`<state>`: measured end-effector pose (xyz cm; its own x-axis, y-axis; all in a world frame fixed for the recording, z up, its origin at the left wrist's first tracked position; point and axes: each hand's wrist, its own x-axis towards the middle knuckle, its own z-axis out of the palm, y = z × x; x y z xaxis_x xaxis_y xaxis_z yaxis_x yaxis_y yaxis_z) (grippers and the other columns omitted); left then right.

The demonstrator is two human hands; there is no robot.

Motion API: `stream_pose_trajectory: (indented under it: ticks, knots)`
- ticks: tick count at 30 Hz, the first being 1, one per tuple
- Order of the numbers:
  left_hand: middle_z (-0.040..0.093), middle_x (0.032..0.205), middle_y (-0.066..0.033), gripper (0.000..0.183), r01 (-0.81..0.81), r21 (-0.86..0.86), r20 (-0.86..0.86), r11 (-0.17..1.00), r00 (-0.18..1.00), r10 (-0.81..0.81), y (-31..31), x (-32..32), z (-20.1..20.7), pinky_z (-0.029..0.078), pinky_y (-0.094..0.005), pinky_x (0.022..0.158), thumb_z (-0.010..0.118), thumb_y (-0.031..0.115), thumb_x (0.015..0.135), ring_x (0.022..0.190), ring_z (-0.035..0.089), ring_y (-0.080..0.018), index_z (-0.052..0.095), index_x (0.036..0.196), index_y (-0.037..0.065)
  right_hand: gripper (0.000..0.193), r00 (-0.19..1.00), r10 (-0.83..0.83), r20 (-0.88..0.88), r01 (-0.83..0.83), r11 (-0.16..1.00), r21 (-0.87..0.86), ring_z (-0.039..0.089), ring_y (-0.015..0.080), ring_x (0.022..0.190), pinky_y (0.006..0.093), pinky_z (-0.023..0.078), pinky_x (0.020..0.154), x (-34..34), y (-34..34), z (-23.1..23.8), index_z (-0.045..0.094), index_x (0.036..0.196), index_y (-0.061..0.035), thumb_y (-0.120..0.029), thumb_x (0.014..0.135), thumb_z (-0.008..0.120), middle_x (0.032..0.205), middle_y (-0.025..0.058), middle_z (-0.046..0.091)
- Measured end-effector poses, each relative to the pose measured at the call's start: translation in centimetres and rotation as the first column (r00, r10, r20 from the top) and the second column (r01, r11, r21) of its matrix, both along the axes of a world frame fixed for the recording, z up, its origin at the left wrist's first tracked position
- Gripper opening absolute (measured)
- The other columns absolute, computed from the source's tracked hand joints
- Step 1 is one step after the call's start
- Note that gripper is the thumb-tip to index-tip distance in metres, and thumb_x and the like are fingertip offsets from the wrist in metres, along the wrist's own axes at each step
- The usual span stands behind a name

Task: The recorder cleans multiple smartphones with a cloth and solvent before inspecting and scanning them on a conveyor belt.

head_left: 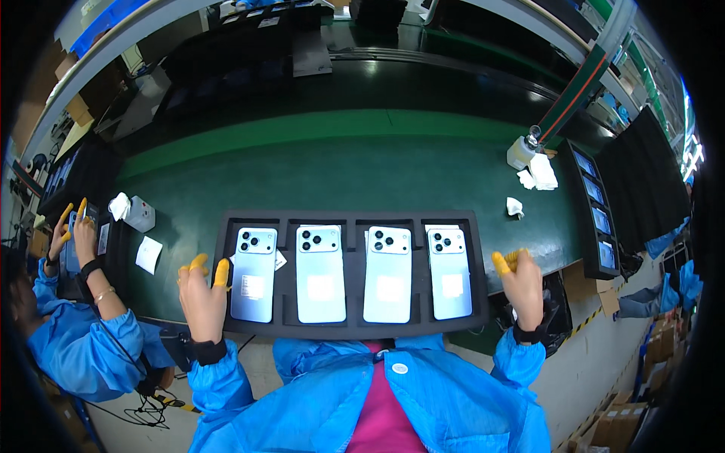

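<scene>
A black foam tray (351,220) lies on the green bench in front of me, with several light blue phones lying back side up in its slots, such as the leftmost phone (253,274) and the rightmost phone (450,273). My left hand (201,291), with yellow finger cots, rests at the tray's left edge, fingertips touching it. My right hand (519,284), also in yellow cots, sits just off the tray's right edge with fingers curled. Neither hand holds anything that I can see.
A person in a blue coat (83,340) works at my left, holding a phone. White wipes (541,171) and a small white bottle (519,152) lie at the right rear. A rack of phones (595,210) stands at right. A white box (140,214) sits left.
</scene>
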<state>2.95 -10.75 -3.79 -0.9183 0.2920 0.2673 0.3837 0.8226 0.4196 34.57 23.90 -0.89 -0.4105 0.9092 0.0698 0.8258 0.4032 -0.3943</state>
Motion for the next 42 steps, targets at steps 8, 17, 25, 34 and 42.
stream_pose_trajectory:
  ticks: [8, 17, 25, 34, 42]
  knots:
    - [0.058, 0.097, -0.0229, 0.025, 0.195, 0.065, -0.190, 0.979, 0.965, -0.180, 4.0, -1.6, -1.9, 0.047, -0.0452, 0.078, 0.065, 0.003, 0.078, 0.090, 0.057, -0.0417, 0.064, 0.102, -0.004, 0.038, 0.808, -0.412, -0.422, 0.132, 0.824, -0.550, 0.062, 0.0253, 0.070, 0.0364, 0.047, 0.061, 5.7, -1.3, -4.9, 0.052, 0.098, 0.0064, -0.032, 0.095, 0.054, 0.082, 0.0180, 0.061]
    - [0.052, 0.104, -0.0243, 0.034, 0.465, -0.012, -0.221, 0.885, 0.862, -0.456, 16.6, 2.1, -3.4, 0.044, -0.0456, 0.084, 0.064, 0.004, 0.081, 0.096, 0.052, -0.0421, 0.060, 0.113, -0.009, 0.057, 0.570, -0.608, -0.552, -0.044, 0.648, -0.760, 0.056, 0.0142, 0.101, 0.0274, 0.046, 0.084, 14.4, -0.8, -7.8, 0.047, 0.128, 0.0050, -0.037, 0.092, 0.062, 0.114, 0.0092, 0.059]
    - [0.054, 0.098, -0.0238, 0.038, 0.802, -0.038, -0.209, 0.597, 0.577, -0.789, 27.8, 9.2, -2.8, 0.044, -0.0454, 0.082, 0.060, -0.006, 0.071, 0.094, 0.053, -0.0409, 0.059, 0.109, -0.006, 0.042, -0.097, -0.520, -0.849, -0.074, 0.854, -0.514, 0.063, 0.0201, 0.098, 0.0318, 0.051, 0.086, 25.6, -9.9, -10.5, 0.050, 0.126, 0.0048, -0.015, 0.090, 0.060, 0.115, 0.0125, 0.061]
    - [0.056, 0.122, -0.0256, 0.058, 0.915, 0.397, 0.031, 0.066, 0.059, -0.998, 48.9, 18.0, 5.2, 0.042, -0.0371, 0.097, 0.061, 0.030, 0.092, 0.115, 0.055, -0.0332, 0.042, 0.134, -0.006, 0.037, -0.328, -0.237, -0.915, 0.534, 0.752, -0.386, 0.064, 0.0276, 0.099, 0.0439, 0.052, 0.090, 31.5, -7.2, -10.5, 0.056, 0.119, 0.0058, -0.021, 0.093, 0.058, 0.116, 0.0175, 0.063]
    - [0.051, 0.126, -0.0166, 0.050, 0.842, 0.528, -0.016, -0.110, -0.120, -0.993, 41.2, 12.4, 9.0, 0.046, -0.0336, 0.087, 0.063, 0.025, 0.091, 0.106, 0.056, -0.0256, 0.046, 0.133, 0.003, 0.024, -0.545, 0.111, -0.831, 0.210, 0.978, -0.007, 0.067, 0.0245, 0.081, 0.0370, 0.057, 0.073, 30.6, 18.3, -6.2, 0.061, 0.107, 0.0012, -0.017, 0.093, 0.057, 0.097, 0.0123, 0.067]
